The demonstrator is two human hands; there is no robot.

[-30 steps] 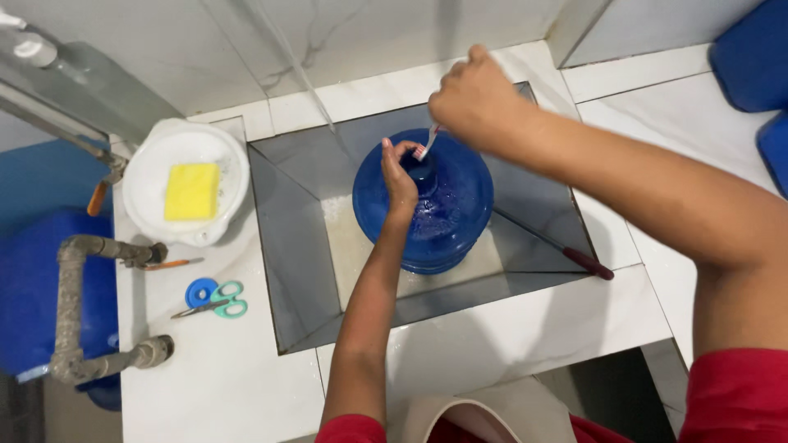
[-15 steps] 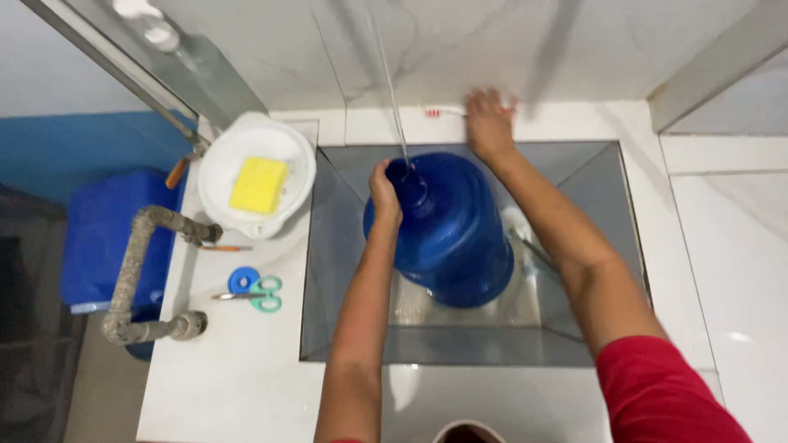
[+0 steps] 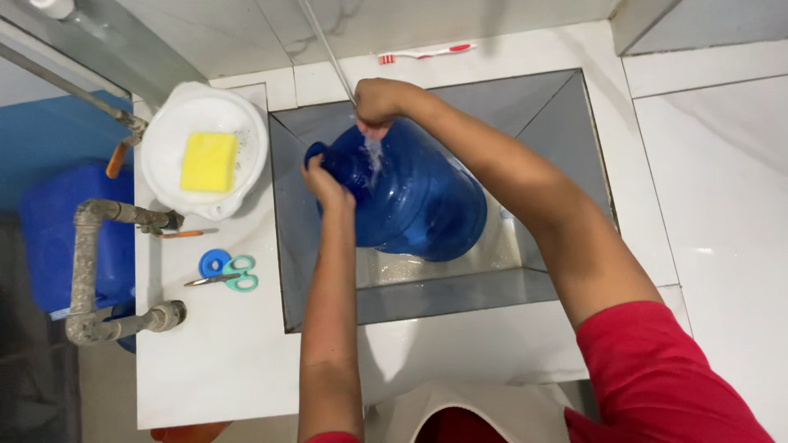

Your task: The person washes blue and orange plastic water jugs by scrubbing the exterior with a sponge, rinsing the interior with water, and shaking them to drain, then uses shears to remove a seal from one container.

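Head view: big blue water jug (image 3: 410,201) lies tilted in the sunken steel sink (image 3: 566,123), neck up-left. Left hand (image 3: 327,184) is clamped on the neck. Right hand (image 3: 379,102) is fisted at the thin water line (image 3: 324,45), water running onto the jug. On the white surface (image 3: 222,353) left of the sink: white bowl (image 3: 168,156) with yellow sponge (image 3: 208,162), scissors (image 3: 226,275). Toothbrush (image 3: 423,54) on the ledge behind.
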